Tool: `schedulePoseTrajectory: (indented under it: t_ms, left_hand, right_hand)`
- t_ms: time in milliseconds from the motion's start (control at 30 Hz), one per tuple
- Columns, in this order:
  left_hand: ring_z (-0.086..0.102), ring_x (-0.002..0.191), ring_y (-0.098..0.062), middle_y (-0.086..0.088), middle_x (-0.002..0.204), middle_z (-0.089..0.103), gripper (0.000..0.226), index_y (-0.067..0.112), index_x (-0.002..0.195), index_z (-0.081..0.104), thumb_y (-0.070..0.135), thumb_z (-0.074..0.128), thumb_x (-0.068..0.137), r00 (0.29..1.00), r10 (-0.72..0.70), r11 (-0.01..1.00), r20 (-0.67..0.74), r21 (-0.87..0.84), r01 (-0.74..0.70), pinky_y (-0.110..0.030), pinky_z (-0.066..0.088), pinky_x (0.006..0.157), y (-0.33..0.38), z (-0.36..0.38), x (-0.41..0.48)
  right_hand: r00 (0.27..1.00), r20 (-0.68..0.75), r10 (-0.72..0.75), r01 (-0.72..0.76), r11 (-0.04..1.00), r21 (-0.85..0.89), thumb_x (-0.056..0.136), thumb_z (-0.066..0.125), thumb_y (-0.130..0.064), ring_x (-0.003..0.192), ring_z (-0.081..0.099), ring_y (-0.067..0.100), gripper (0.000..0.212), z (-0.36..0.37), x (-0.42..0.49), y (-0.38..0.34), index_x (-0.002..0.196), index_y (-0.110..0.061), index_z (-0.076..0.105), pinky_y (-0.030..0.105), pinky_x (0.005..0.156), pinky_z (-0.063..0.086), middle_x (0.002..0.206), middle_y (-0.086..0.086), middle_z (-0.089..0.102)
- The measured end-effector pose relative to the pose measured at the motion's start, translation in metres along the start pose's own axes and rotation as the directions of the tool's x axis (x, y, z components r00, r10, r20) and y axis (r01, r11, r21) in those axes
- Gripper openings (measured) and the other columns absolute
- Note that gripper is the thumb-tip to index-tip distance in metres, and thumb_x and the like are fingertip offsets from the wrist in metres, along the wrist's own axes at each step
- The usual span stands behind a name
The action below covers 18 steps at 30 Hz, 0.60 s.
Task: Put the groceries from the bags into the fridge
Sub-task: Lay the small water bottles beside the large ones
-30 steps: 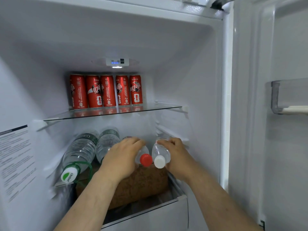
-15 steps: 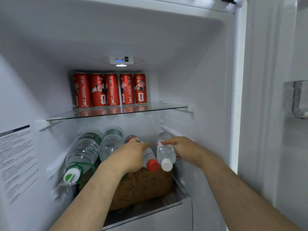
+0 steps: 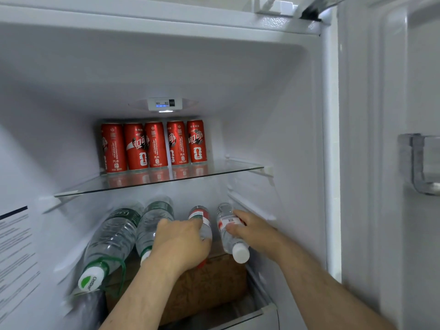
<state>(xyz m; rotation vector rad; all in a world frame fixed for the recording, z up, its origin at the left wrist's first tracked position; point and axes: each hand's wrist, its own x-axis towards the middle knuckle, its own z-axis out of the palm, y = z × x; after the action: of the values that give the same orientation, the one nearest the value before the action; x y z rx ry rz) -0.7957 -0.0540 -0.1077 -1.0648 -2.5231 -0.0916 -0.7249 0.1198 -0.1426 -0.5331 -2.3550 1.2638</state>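
Inside the open fridge, several water bottles lie on their sides under the glass shelf (image 3: 238,168). My left hand (image 3: 181,244) grips a small red-capped bottle (image 3: 201,216), its cap mostly hidden under my palm. My right hand (image 3: 253,231) holds a small white-capped bottle (image 3: 229,241) against the right wall, thumb on its label. Two larger green-labelled bottles (image 3: 112,239) (image 3: 152,220) lie to the left. A brown bag (image 3: 209,284) sits beneath the small bottles.
Several red cans (image 3: 152,145) stand in a row at the back of the glass shelf. A white drawer front (image 3: 259,317) runs below. The open door with a clear door bin (image 3: 421,163) is at the right.
Both hands have pushed the two small bottles deeper into the fridge. The left hand now covers the red cap. The camera has moved closer and tilted up.
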Motion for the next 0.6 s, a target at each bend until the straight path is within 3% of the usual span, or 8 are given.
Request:
schedulePoseTrajectory:
  t_ms: [100,167,267,400,600]
  left_hand:
    - [0.049,0.090,-0.018,0.002,0.117,0.064,0.041,0.031,0.121,0.052,0.053,0.032,0.091,0.997,-0.047,0.999,0.064,0.000,0.047,-0.036,0.029,0.083,-0.003,-0.005,0.007]
    - [0.052,0.108,-0.020,0.001,0.125,0.061,0.049,0.034,0.130,0.048,0.058,0.037,0.088,0.991,-0.037,0.999,0.125,-0.026,0.041,-0.038,0.031,0.094,-0.012,-0.008,0.015]
    - [0.038,0.136,-0.023,0.004,0.141,0.052,0.067,0.043,0.142,0.035,0.070,0.040,0.081,0.979,0.004,0.998,0.203,-0.056,0.008,-0.046,0.015,0.117,-0.033,-0.008,0.026]
    - [0.012,0.148,-0.015,0.011,0.159,0.022,0.074,0.043,0.142,0.038,0.080,0.039,0.077,0.974,0.066,0.997,0.217,-0.058,-0.055,-0.050,0.001,0.119,-0.050,-0.006,0.031]
    - [0.031,0.140,-0.016,0.010,0.153,0.036,0.069,0.039,0.142,0.038,0.072,0.046,0.082,0.977,0.037,0.994,0.210,-0.113,-0.013,-0.042,0.019,0.115,-0.055,-0.009,0.034]
  right_hand:
    - [1.000,0.006,-0.007,0.007,1.000,0.006,0.090,0.057,-0.052,0.113,0.057,0.015,0.067,0.001,0.003,0.002,0.150,-0.040,0.028,0.033,0.093,0.052,0.147,-0.002,0.045]
    - [1.000,0.011,-0.018,0.018,1.000,0.022,0.091,0.057,-0.051,0.111,0.057,0.015,0.066,0.002,0.006,0.002,0.150,-0.039,0.029,0.034,0.095,0.052,0.146,-0.001,0.046]
    - [0.998,0.038,-0.043,0.040,0.997,0.068,0.095,0.055,-0.044,0.113,0.056,0.014,0.058,0.005,0.008,-0.001,0.149,-0.035,0.034,0.034,0.099,0.050,0.147,0.001,0.045]
    - [0.996,0.063,-0.061,0.057,0.997,0.056,0.099,0.047,-0.044,0.120,0.050,0.014,0.051,0.013,0.012,-0.004,0.148,-0.040,0.033,0.035,0.105,0.045,0.155,-0.003,0.033]
    - [0.994,0.072,-0.084,0.087,0.996,-0.037,0.103,0.041,-0.042,0.137,0.040,0.018,0.048,0.023,0.031,-0.010,0.150,-0.036,0.032,0.036,0.114,0.032,0.159,-0.005,0.028]
